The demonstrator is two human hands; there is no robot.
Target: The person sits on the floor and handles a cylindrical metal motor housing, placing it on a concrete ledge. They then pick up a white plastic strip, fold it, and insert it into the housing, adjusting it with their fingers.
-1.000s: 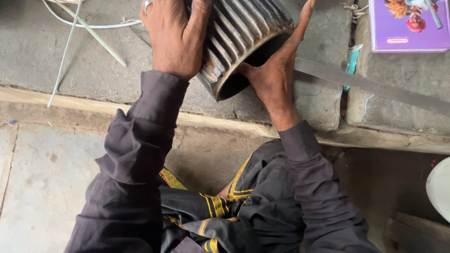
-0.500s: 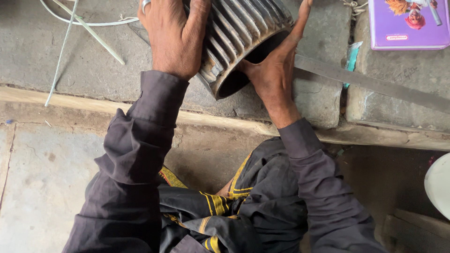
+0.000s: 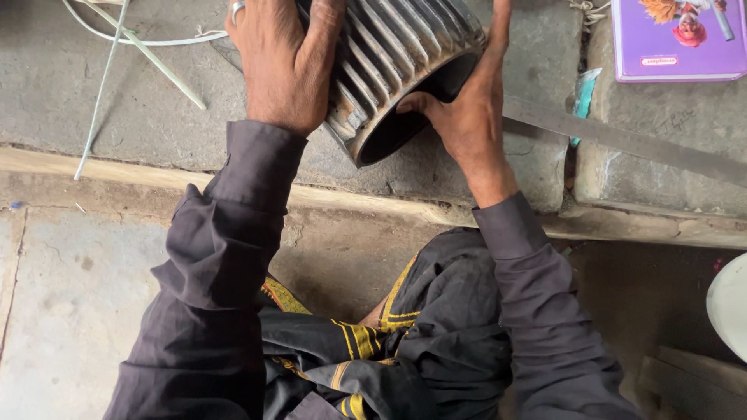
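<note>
A dark grey ribbed metal cylinder (image 3: pixel 397 58), hollow and open at its near end, lies tilted on the concrete slab (image 3: pixel 93 101) at the top of the view. My left hand (image 3: pixel 284 58), with a ring on one finger, grips its ribbed left side. My right hand (image 3: pixel 467 105) clasps the right side, thumb hooked into the open rim. Both dark sleeves reach up from the bottom of the frame.
A purple printed box (image 3: pixel 677 39) sits at the top right. A flat metal strip (image 3: pixel 622 140) runs across the slab right of my right hand. White wire and thin sticks (image 3: pixel 132 39) lie at the top left. A white rounded object (image 3: pixel 731 307) shows at the right edge.
The view has shifted slightly; both hands keep the same grip on the cylinder, which has barely moved.
</note>
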